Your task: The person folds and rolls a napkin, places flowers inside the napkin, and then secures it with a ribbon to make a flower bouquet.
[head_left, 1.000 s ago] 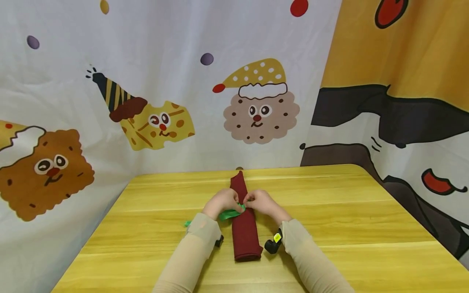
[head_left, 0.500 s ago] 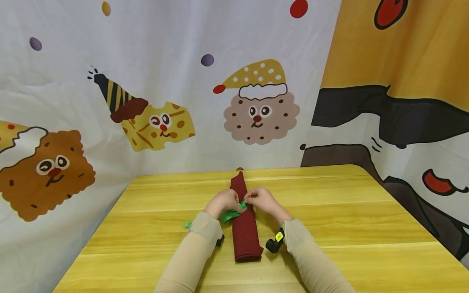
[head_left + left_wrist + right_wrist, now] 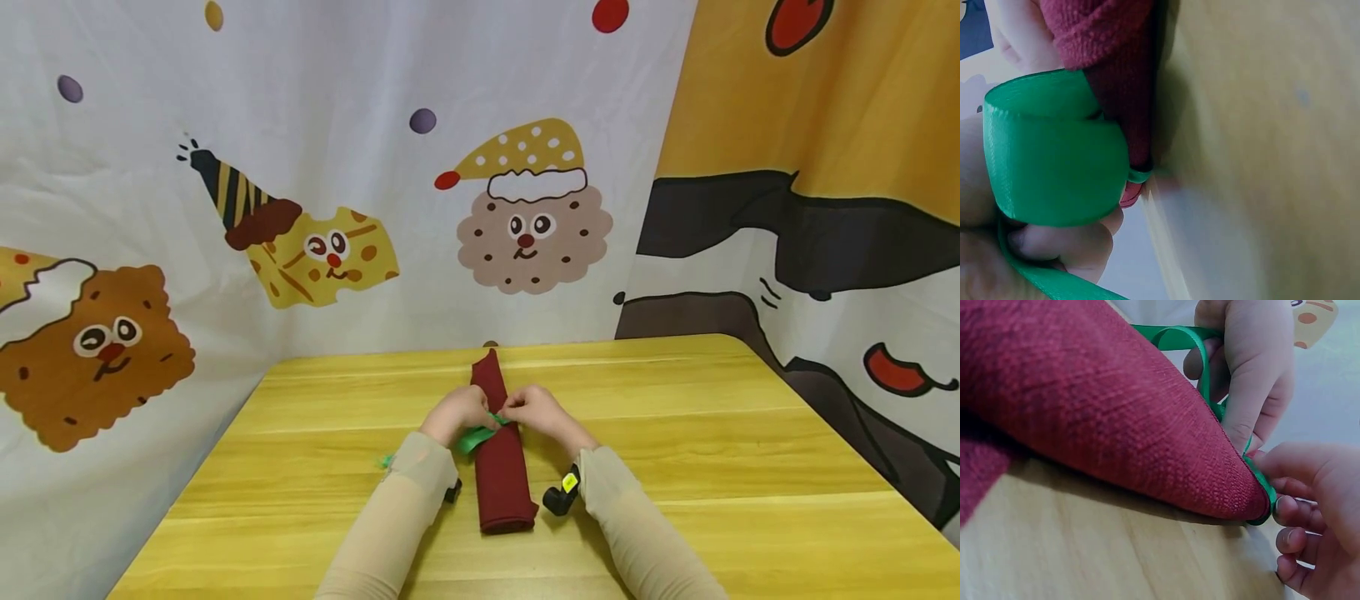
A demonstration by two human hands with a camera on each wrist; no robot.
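A dark red rolled cloth (image 3: 504, 483) lies lengthwise on the table in the head view, with its far end narrower. A green ribbon (image 3: 474, 438) passes round its middle. My left hand (image 3: 456, 413) pinches the ribbon over the roll's left side; a wide ribbon loop (image 3: 1060, 172) bulges beside these fingers in the left wrist view. From the other side, my right hand (image 3: 538, 412) pinches the ribbon on top of the roll. In the right wrist view, the right thumb and fingers (image 3: 1297, 512) meet at the green band (image 3: 1263, 487). The ribbon crossing is partly hidden by the fingers.
The yellow wood-grain table (image 3: 675, 467) reaches back to a printed cloth backdrop (image 3: 360, 100). A loose green ribbon end (image 3: 386, 461) shows left of the left sleeve. A black wrist camera (image 3: 558, 498) sits just right of the roll.
Both hands stay almost in place over the roll. The green ribbon between the fingers rose slightly, then flattened lower, and its left part shifted a little.
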